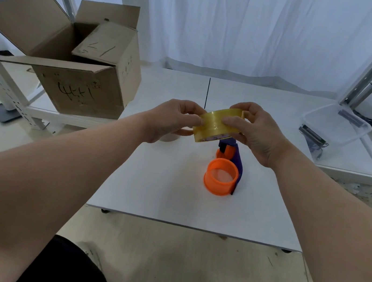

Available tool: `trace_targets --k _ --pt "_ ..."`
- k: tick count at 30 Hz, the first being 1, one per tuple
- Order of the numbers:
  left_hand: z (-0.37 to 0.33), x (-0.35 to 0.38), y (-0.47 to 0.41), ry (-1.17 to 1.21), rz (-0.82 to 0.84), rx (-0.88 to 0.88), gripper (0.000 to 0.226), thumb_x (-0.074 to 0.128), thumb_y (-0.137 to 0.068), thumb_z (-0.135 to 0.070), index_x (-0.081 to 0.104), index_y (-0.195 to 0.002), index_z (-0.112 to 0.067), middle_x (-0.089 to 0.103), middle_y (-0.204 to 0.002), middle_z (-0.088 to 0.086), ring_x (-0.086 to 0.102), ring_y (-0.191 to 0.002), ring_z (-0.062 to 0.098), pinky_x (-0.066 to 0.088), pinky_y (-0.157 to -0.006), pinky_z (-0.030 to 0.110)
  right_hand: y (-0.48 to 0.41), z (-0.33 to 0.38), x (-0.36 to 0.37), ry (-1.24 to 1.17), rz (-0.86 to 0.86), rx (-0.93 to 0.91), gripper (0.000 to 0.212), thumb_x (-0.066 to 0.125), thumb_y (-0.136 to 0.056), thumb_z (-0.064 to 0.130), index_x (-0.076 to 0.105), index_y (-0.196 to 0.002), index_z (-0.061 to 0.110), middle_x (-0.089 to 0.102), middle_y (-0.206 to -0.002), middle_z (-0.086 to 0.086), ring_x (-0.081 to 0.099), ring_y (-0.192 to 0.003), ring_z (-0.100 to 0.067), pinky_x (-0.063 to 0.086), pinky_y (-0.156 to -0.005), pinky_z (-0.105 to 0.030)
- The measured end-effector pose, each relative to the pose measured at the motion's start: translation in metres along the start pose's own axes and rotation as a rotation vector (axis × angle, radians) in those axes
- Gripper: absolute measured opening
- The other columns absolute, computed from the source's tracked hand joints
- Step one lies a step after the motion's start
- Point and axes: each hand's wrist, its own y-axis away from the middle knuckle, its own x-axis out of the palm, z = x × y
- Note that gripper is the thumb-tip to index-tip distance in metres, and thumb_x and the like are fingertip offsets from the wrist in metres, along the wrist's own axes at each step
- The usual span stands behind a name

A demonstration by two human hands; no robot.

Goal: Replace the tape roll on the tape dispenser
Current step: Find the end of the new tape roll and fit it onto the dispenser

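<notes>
both hands hold a tape roll (217, 126) in the air above the white table (170, 199), well clear of its surface. the roll is a wide ring of glossy, see-through yellowish tape; it is tilted, its curved outer face turned toward the camera, its lower left edge nearer and its upper right edge farther away. the left hand (171, 120) pinches the left side, thumb on the outer face and fingers curled behind. the right hand (257, 133) grips the right side, thumb pressed on the outer face and fingers wrapped over the top edge.

just below, the tape dispenser (227, 170) lies on the table, its long axis running away from the camera. it has a dark purple plastic body and a smooth orange hub, a short open cylinder with a flared rim, at the near end.

an open cardboard box (80, 74) sits at the left, a clear plastic tub (338, 124) at the right.
</notes>
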Motion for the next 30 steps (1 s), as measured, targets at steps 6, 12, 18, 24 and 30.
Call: trace_targets --k 6,12,18,24,30 --pt "-0.007 0.003 0.004 -0.006 0.052 0.013 0.016 0.056 -0.088 -0.006 0.066 -0.094 -0.018 0.063 -0.102 0.004 0.06 -0.094 0.015 0.056 -0.088 0.037 -0.002 -0.001 -0.004 -0.214 -0.02 0.024 0.031 0.067 -0.083 0.016 0.056 -0.112 0.016 0.06 -0.11 -0.005 0.059 -0.104 -0.023 0.053 -0.093 -0.035" --pt "-0.016 0.006 0.006 0.048 0.047 0.027 0.025 0.049 -0.087 0.001 0.065 -0.091 -0.018 0.062 -0.09 -0.003 0.056 -0.081 0.009 0.05 -0.07 0.021 -0.001 -0.001 -0.004 -0.33 -0.029 0.053 0.021 0.065 -0.085 0.017 0.059 -0.105 0.019 0.053 -0.122 -0.012 0.053 -0.116 -0.029 0.049 -0.099 -0.044" --pt "-0.016 0.008 0.005 0.014 -0.029 0.007 0.014 0.054 -0.088 -0.016 0.067 -0.091 -0.022 0.061 -0.09 -0.004 0.05 -0.085 0.013 0.041 -0.076 0.025 -0.004 0.001 0.004 -0.275 -0.03 0.076 0.027 0.055 -0.092 0.026 0.056 -0.118 0.02 0.054 -0.113 -0.002 0.057 -0.105 -0.023 0.055 -0.087 -0.037" --pt "-0.025 0.021 0.008 0.051 -0.122 -0.007 0.018 0.046 -0.095 -0.025 0.056 -0.097 -0.01 0.052 -0.083 0.002 0.047 -0.077 0.015 0.038 -0.069 0.025 -0.004 0.003 0.017 -0.184 -0.01 0.079 0.027 0.047 -0.096 0.031 0.052 -0.121 0.022 0.053 -0.11 0.0 0.058 -0.098 -0.019 0.056 -0.083 -0.034" --pt "-0.025 0.02 0.007 0.002 -0.18 0.011 0.02 0.046 -0.096 -0.03 0.058 -0.095 -0.014 0.055 -0.08 -0.003 0.05 -0.072 0.01 0.041 -0.059 0.016 -0.003 0.006 0.016 -0.088 0.044 0.06 0.027 0.055 -0.091 0.034 0.051 -0.116 0.025 0.051 -0.119 -0.007 0.059 -0.106 -0.026 0.058 -0.08 -0.035"
